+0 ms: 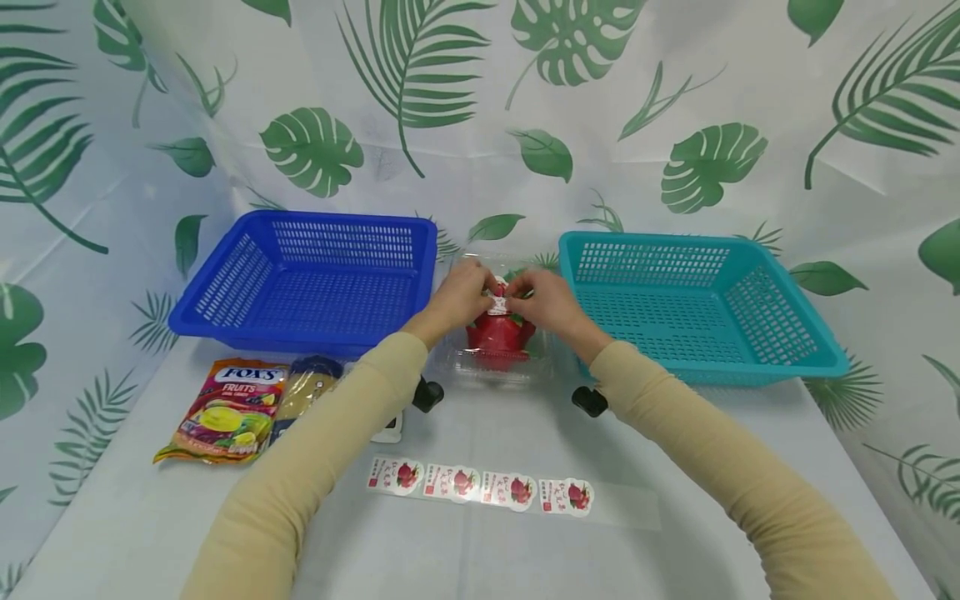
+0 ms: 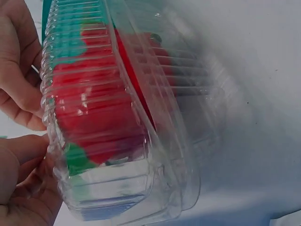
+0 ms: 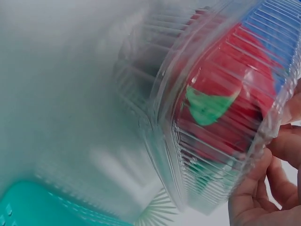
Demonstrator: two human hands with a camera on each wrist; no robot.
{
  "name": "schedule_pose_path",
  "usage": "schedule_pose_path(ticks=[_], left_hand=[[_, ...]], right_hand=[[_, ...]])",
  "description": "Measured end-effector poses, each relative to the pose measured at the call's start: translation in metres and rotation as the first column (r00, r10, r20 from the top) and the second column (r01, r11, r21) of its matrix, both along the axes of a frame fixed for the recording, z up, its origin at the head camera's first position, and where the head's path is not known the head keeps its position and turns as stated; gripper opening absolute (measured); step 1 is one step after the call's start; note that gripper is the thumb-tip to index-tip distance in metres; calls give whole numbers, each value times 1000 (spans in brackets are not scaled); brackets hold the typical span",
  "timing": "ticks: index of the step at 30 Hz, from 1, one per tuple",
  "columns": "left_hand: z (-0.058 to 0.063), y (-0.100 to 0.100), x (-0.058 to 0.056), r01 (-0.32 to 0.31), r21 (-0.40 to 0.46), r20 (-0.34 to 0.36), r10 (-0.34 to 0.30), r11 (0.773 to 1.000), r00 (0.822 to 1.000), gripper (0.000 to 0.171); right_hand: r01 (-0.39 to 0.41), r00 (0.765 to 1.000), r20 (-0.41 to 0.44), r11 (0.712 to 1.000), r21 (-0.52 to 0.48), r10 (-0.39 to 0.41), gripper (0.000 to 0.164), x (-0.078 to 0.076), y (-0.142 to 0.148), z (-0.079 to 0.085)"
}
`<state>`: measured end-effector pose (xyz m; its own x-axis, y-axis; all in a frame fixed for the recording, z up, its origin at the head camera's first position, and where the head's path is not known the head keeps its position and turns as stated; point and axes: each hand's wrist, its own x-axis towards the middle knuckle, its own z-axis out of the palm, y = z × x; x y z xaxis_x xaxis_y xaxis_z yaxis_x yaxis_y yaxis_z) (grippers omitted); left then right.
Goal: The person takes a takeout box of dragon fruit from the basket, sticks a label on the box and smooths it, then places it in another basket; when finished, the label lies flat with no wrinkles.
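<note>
A clear plastic clamshell box (image 1: pixel 491 367) stands on the table between two baskets, its lid shut over red dragon fruit (image 1: pixel 498 335) with green tips. Above the lid, my left hand (image 1: pixel 459 293) and my right hand (image 1: pixel 551 304) meet from either side. They pinch a small white-and-red sticker (image 1: pixel 498 305) between thumbs and fingertips at the lid's top. In the left wrist view, the box's ribbed side (image 2: pixel 94 103) hides the sticker. My right fingers (image 3: pixel 282 146) lie at the lid's top edge in the right wrist view.
A blue basket (image 1: pixel 300 337) stands left, a teal basket (image 1: pixel 787 367) right. A candy bag (image 1: pixel 228 412) and a gold-and-navy packet (image 1: pixel 303 392) lie front left, with a white object (image 1: pixel 390 429) partly behind my left sleeve. In front lies a backing strip (image 1: pixel 626 506) bearing several dragon-fruit stickers.
</note>
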<state>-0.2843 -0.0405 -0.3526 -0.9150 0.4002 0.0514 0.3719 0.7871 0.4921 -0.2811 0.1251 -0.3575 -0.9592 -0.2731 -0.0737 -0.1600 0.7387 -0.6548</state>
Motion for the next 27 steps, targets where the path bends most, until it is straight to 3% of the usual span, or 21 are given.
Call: schedule_pose_path(ticks=[5, 12, 19, 23, 27], left_hand=[[1, -1, -3, 20, 4, 46, -20, 1000, 999, 20], [2, -3, -7, 32, 12, 79, -33, 999, 996, 26], [3, -3, -6, -19, -2, 85, 19, 1000, 996, 47], [2, -2, -4, -7, 25, 81, 5, 1000, 997, 37], [2, -1, -4, 33, -14, 50, -32, 999, 998, 23]], right_hand=[[-2, 999, 44, 1000, 4, 2, 20, -1, 1, -1], [1, 997, 77, 1000, 1, -2, 30, -2, 3, -1], [3, 996, 91, 1000, 2, -3, 36, -3, 1, 0], [-8, 997, 80, 1000, 8, 7, 37, -4, 2, 0], [-42, 997, 59, 999, 20, 41, 38, -4, 3, -1]])
